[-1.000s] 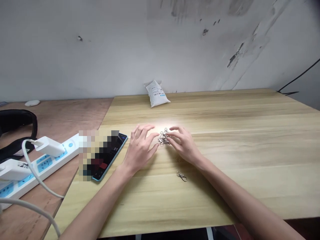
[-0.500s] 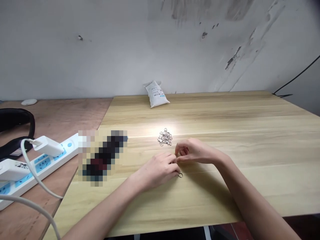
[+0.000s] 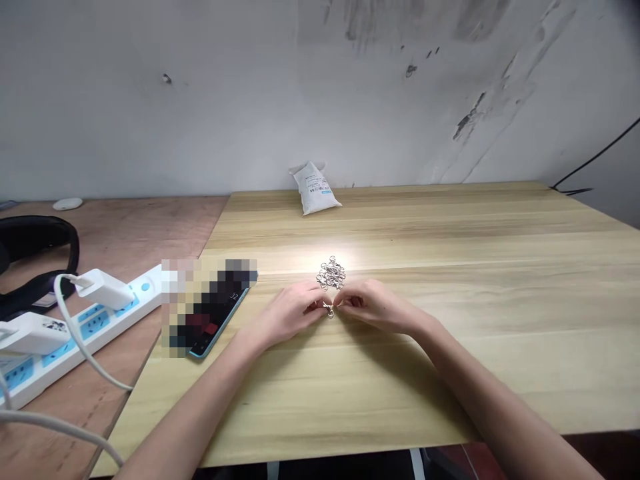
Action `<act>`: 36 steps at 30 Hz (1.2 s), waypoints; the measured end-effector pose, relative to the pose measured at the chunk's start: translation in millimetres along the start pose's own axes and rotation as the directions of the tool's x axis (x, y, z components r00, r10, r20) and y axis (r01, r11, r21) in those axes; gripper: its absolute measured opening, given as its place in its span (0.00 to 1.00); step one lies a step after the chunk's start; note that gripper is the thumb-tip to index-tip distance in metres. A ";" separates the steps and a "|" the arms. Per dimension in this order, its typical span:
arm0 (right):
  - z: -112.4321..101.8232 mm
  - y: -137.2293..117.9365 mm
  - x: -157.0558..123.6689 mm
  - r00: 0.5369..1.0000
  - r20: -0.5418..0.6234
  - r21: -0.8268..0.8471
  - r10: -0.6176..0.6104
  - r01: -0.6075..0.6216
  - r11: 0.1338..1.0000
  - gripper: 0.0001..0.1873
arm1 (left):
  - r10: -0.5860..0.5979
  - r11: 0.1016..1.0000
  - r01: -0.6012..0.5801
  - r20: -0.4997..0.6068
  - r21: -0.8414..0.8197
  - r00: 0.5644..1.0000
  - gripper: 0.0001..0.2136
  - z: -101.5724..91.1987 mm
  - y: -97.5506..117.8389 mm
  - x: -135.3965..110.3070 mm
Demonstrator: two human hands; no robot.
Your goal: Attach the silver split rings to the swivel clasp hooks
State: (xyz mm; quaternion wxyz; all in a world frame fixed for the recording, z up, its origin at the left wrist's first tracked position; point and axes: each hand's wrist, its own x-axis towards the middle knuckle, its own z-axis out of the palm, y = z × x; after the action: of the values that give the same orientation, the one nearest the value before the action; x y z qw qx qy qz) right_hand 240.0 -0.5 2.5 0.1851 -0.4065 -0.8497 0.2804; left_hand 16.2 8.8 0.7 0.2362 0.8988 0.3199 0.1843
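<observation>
My left hand [image 3: 289,312] and my right hand [image 3: 371,307] meet fingertip to fingertip over the light wooden table [image 3: 450,320]. Between them they pinch a small silver metal clasp [image 3: 329,309], both hands closed on it. Just beyond the fingertips lies a little pile of several silver clasps and rings [image 3: 331,273] in a bright patch of light.
A phone [image 3: 220,320] lies left of my left hand, partly blurred out. A white and blue power strip [image 3: 75,320] with chargers and cables sits on the brown table at left. A small white bag [image 3: 315,189] lies by the wall. A black strap [image 3: 30,247] is at far left.
Both hands left the pile, drew back towards me, picked the loose clasp up off the table, and now hold it together close to the pile.
</observation>
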 end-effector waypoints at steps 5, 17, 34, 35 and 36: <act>4.9 1.9 0.0 0.994 -0.083 -0.081 -0.075 0.068 0.994 0.07 | 0.002 0.999 -0.001 -0.021 0.043 1.000 0.07 -3.2 -3.6 -1.1; 35.2 -19.5 8.3 0.966 -0.092 -0.698 -0.243 0.111 0.708 0.14 | 0.008 0.971 0.007 -0.059 0.238 0.998 0.07 -8.4 -11.4 -1.5; 1.7 4.3 8.7 0.702 -0.681 0.240 0.209 -0.056 0.969 0.04 | 0.031 0.973 -0.012 -0.078 0.231 0.996 0.10 35.0 18.4 20.1; 2.1 5.3 9.1 0.699 -0.681 0.248 0.217 -0.059 0.967 0.04 | 0.036 0.969 -0.016 -0.077 0.248 0.996 0.09 37.6 19.8 23.7; 2.2 5.9 9.3 0.698 -0.680 0.253 0.223 -0.061 0.965 0.04 | 0.043 0.966 -0.024 -0.071 0.257 0.997 0.08 39.9 21.0 27.2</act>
State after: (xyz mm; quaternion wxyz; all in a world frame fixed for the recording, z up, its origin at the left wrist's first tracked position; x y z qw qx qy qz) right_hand 236.7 9.3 -2.1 0.5141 -0.5250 -0.6461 0.2064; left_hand 65.6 0.2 -15.8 0.1028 0.9195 0.3344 0.1793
